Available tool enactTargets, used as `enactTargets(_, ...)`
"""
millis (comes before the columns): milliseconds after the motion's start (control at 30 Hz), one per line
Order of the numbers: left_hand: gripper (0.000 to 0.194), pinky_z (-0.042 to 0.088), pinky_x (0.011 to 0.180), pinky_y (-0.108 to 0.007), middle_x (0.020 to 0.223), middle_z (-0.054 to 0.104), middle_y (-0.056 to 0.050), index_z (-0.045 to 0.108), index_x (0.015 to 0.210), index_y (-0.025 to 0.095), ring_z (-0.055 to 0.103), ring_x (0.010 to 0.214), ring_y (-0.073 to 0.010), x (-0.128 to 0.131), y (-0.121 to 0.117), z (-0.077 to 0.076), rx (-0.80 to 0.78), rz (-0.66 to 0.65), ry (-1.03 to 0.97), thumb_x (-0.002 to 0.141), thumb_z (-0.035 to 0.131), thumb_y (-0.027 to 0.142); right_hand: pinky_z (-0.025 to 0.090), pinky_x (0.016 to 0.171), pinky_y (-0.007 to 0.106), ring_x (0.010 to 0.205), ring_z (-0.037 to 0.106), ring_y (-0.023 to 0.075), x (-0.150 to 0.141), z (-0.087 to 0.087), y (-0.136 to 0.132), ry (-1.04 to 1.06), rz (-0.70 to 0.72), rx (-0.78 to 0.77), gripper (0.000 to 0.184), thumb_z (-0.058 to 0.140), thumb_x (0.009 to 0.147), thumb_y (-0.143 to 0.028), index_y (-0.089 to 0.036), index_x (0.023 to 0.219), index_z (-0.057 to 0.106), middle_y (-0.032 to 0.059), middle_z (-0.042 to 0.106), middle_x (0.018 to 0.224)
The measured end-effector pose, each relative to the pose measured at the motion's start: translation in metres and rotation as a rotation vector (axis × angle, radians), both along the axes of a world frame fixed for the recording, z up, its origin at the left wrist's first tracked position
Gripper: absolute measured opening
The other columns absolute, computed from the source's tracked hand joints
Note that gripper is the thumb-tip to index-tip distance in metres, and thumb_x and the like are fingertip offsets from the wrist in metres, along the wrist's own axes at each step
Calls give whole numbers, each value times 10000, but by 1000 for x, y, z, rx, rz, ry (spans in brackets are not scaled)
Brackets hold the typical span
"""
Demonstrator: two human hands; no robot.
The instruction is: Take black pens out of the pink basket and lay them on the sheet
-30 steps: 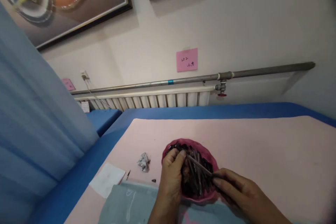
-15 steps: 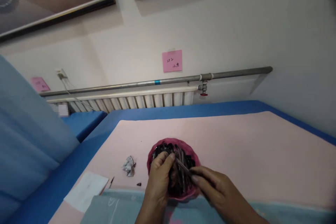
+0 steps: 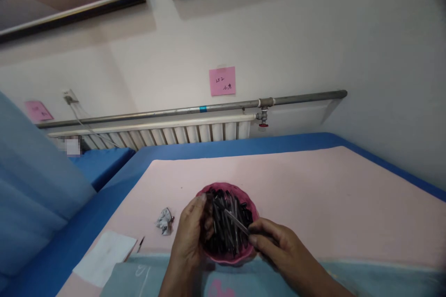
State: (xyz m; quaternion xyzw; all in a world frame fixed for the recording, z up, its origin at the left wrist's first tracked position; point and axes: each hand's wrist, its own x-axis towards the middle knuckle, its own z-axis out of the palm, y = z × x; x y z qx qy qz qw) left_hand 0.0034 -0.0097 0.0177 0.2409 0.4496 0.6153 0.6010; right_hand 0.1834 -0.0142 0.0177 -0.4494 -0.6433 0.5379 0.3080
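Note:
A pink scalloped basket [image 3: 256, 216] holds a heap of dark and clear-barrelled pens [image 3: 228, 234]. Over its right side, my right hand [image 3: 278, 246] pinches a slim clear-barrelled pen [image 3: 239, 222] by its near end. The pen's dark far end points up and left above the heap. My left hand [image 3: 191, 225] is at the basket's left rim, with its fingers curled and thumb against the index finger. Something small and dark seems to be at those fingertips, too hidden to name.
A crumpled grey-white wrapper [image 3: 165, 221], a thin dark pointed piece [image 3: 141, 244] and a white paper sheet [image 3: 104, 257] lie to the left on the pink sheet [image 3: 296, 185]. A blue-green cloth [image 3: 139, 276] covers the front edge. A blue curtain [image 3: 35, 204] hangs at left.
My left hand has moved left, away from the pen's far end, while my right hand keeps hold of the pen. The small dark piece beside the basket is now out of sight.

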Motion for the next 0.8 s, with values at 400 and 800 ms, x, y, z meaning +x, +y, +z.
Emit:
enactTargets(400, 332, 170, 320, -141, 403, 342, 110, 448, 624, 175, 253, 330, -18, 5, 1, -6, -35, 75, 102, 613, 681, 411, 364, 575, 238, 616, 499, 136, -2, -1, -6, -252, 27, 237, 119, 468, 772, -230, -190, 727, 571, -3, 558, 660)
enactTargets(800, 273, 266, 390, -183, 435, 436, 71, 541, 582, 163, 372, 401, -63, -20, 3, -7, -22, 131, 467, 623, 651, 409, 373, 537, 241, 566, 487, 133, 9, -9, 13, -280, -175, 271, 108, 464, 799, -276, -202, 814, 541, -24, 538, 608)
